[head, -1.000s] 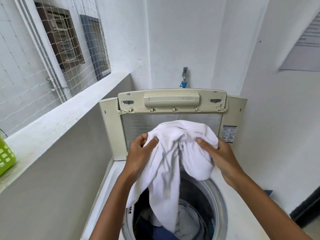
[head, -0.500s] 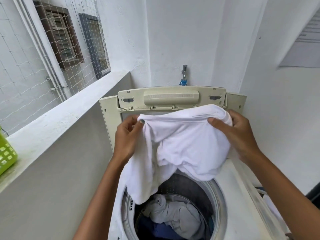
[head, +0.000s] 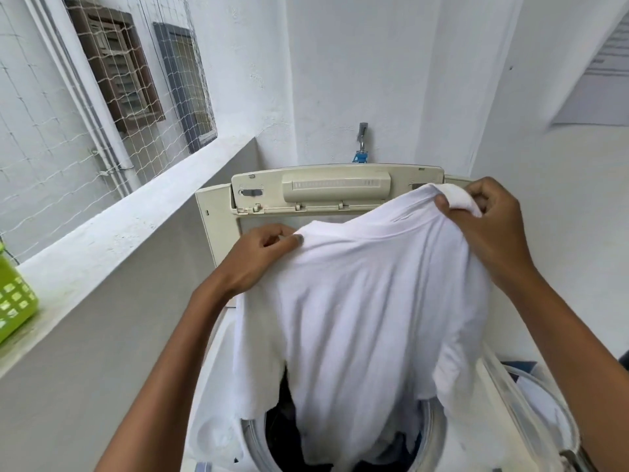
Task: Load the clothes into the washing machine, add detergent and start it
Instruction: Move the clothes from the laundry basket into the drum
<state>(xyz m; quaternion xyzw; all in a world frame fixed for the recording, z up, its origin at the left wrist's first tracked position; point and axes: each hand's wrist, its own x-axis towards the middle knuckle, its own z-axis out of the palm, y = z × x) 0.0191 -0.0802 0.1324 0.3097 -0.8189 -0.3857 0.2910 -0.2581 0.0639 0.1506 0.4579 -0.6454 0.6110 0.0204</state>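
Now | we pinch the white shirt (head: pixel 367 301) at its top edge, left hand (head: pixel 258 257) and right hand (head: pixel 490 226) | shirt hangs lengthwise straight above the drum opening (head: pixel 432 434) | lowering it suffices.

Two bare forearms are seen, unsleeved to the frame's lower edge, with the left hand (head: pixel 260 255) and right hand (head: pixel 490 229) ungloved and ringless, nails cut short.

no readable text, labels or numbers anywhere in view
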